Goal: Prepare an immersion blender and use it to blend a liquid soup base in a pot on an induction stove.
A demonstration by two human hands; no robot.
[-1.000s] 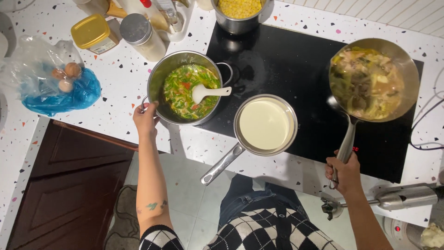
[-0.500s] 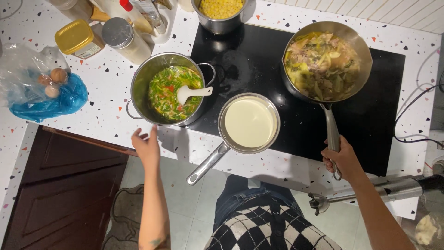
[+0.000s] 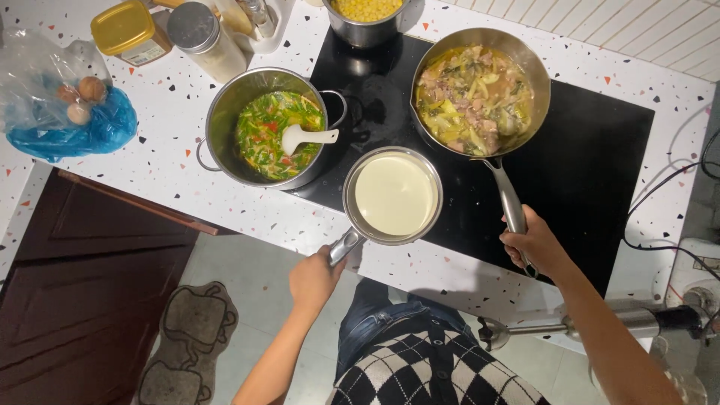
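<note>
Since half a second ago the left hand [image 3: 313, 279] has left the counter edge and now wraps the handle of the small steel saucepan of cream-coloured liquid [image 3: 393, 195], handle slanting toward lower left. Right hand [image 3: 534, 244] clasps the steel frying pan of stew [image 3: 478, 90]; black hob [image 3: 592, 157] lies open at right.

Shiny steel saucepan [image 3: 392, 196] and frying pan [image 3: 480, 90] — glossy black hob [image 3: 585, 165].

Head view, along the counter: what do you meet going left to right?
Blue bag of eggs → yellow-lidded jar → metal-lidded jar → pot of green soup → saucepan of pale liquid → frying pan of stew.
</note>
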